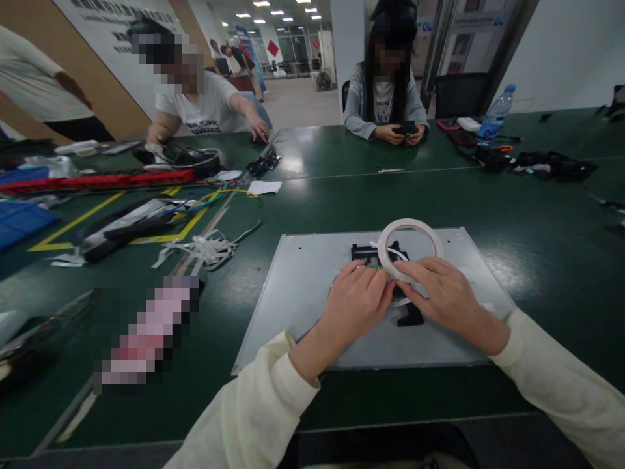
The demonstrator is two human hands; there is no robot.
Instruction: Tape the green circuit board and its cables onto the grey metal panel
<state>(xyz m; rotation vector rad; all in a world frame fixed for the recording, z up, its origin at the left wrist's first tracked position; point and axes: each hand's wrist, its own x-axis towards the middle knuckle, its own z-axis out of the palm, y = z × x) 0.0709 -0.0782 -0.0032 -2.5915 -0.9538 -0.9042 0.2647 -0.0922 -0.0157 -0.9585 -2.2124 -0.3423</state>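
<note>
A roll of white tape (438,242) stands tilted above the grey board, with a loose strip curling across its opening. My right hand (442,290) is closed on the roll's lower edge, thumb and fingers pinched. Just left of it, my left hand (356,296) is closed, its fingertips meeting the right ones below the roll. A thin green-edged piece (374,266) shows at the left fingers; its kind is mostly hidden. Beneath both hands lie black plastic parts (411,316), partly covered by the hands, on the grey board (297,312).
White strips (208,251) lie in a tangle left of the board, near a blurred-out pink item (156,326). Cables and a red strip (122,179) crowd the left side. Across the green table (332,195) sit two people; a water bottle (497,117) stands far right.
</note>
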